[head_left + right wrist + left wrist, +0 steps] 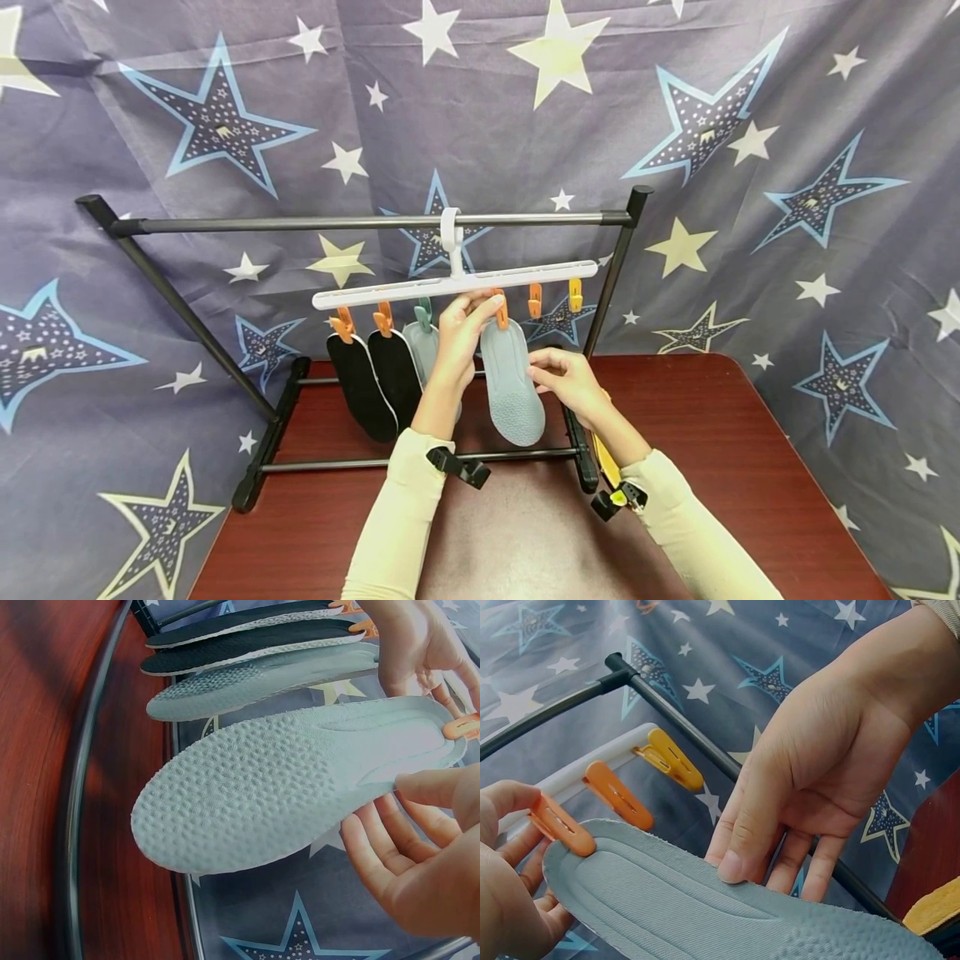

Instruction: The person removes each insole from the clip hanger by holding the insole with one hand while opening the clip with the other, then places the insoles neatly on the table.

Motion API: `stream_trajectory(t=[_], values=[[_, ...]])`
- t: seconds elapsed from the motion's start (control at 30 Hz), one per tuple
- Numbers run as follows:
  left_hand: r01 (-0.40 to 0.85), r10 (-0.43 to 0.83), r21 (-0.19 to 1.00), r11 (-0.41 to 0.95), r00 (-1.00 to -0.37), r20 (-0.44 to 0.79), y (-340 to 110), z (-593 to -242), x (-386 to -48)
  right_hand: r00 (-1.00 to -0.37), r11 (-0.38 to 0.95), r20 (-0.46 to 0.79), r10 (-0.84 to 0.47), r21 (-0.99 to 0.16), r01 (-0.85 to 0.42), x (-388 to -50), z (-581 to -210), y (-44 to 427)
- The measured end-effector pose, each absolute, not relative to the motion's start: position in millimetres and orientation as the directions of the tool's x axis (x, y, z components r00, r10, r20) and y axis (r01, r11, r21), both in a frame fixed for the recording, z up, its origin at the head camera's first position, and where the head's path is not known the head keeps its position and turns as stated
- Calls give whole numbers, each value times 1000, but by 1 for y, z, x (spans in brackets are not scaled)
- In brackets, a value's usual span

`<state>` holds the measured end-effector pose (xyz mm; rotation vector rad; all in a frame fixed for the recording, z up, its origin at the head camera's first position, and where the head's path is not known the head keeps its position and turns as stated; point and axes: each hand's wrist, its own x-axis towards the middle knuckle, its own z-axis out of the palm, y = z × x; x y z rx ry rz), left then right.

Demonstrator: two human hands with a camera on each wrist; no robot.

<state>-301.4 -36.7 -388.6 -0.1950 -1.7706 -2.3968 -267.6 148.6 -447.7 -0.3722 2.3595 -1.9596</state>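
Note:
A grey insole hangs by its heel end from an orange clip under the white hanger. My left hand holds that clip at the top, thumb and fingers around it. With thumb and fingers my right hand pinches the insole's right edge, also plain in the right wrist view, where the insole shows its bumpy surface. The left wrist view shows the clip over the heel edge. Behind my left arm another grey insole hangs from a green clip, partly hidden.
Two black insoles hang at the left on orange clips. An orange clip and a yellow clip hang at the right. The hanger hooks over a dark metal rack on a red-brown table. A yellow object lies beneath my right forearm.

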Motion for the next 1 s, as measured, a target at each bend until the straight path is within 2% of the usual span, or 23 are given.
stream_trajectory(t=[1.0], values=[[213, -89, 928, -304, -977, 195, -32, -388, -304, -977, 169, 160, -142, -968, -183, -264, -449, 149]])
